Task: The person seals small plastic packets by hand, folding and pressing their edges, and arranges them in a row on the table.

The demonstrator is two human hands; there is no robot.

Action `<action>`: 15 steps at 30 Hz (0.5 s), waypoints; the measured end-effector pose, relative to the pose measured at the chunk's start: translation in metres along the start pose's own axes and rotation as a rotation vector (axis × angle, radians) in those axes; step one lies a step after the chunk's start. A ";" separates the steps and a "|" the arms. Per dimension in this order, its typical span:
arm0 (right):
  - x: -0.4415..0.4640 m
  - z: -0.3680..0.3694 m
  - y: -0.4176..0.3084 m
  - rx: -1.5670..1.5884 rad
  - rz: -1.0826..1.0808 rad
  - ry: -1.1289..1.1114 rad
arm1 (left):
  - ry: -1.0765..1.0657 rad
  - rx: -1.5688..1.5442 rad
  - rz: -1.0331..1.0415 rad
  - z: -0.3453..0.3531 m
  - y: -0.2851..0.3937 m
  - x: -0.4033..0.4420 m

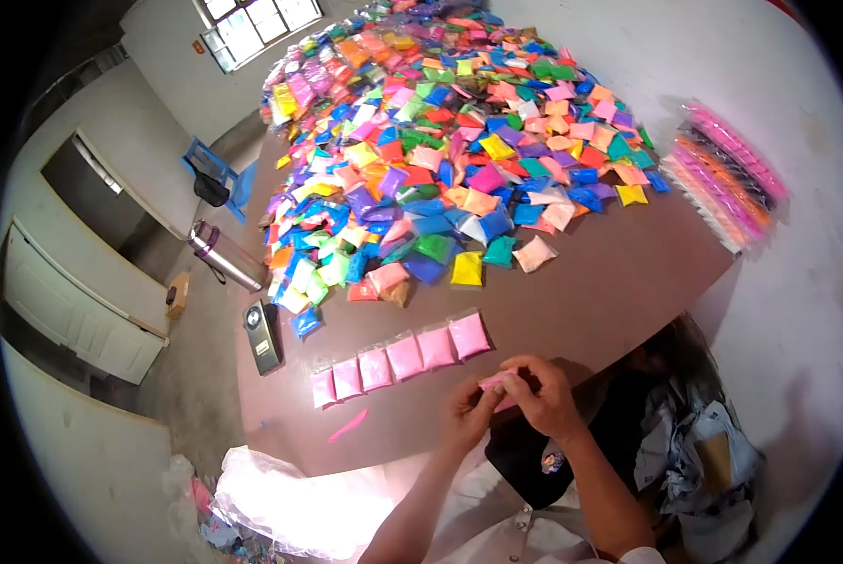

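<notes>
A: Where's the pink packet (498,379)?
B: Between the two hands, above the table's near edge. Left hand (470,411) pinches it thumb to fingers from the left, right hand (546,397) does the same from the right. Hands nearly touch.

A: Why both?
B: My read: it's small and soft, so two pinches keep it taut. Fingers hide most of it — can't tell which edge is gripped.

A: And the row of pink packets (405,358)?
B: Six, side by side on a slant, just beyond the hands. Probably there for easy reach and an easy count. A loose pink strip (348,426) lies nearer the body.

A: Rest of the surface?
B: Brown table (591,291), bare around the row. Big mixed-colour pile of packets (440,193) fills the far part, likely pushed back to leave working room. Phone (263,338) and steel flask (226,257) at the left edge, clear-wrapped bundles (722,183) at the right, by the wall.

A: Room?
B: Pale walls, grey floor, blue chair (240,188) off left, barred window (258,30) at the back — white door (78,305) far left.
</notes>
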State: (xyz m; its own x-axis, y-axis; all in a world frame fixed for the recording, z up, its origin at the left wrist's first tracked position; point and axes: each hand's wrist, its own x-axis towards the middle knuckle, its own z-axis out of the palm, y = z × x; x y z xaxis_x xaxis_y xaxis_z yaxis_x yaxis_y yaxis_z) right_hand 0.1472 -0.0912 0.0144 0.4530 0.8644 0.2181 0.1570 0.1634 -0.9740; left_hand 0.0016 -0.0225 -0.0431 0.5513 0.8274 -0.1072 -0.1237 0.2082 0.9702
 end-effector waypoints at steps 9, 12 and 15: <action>0.003 -0.004 0.020 0.045 0.045 -0.023 | 0.062 0.077 -0.009 0.019 0.057 -0.005; 0.005 -0.001 0.022 0.004 -0.010 -0.007 | 0.022 0.216 -0.033 0.006 0.049 -0.003; 0.006 0.005 0.017 -0.055 -0.058 0.011 | 0.054 0.217 -0.008 0.002 0.043 -0.002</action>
State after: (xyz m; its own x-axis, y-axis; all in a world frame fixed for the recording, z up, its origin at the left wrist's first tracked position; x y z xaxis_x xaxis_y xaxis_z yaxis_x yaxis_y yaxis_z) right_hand 0.1482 -0.0814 -0.0014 0.4509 0.8490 0.2754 0.2312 0.1869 -0.9548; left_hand -0.0030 -0.0166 -0.0010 0.5060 0.8540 -0.1208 0.0645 0.1022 0.9927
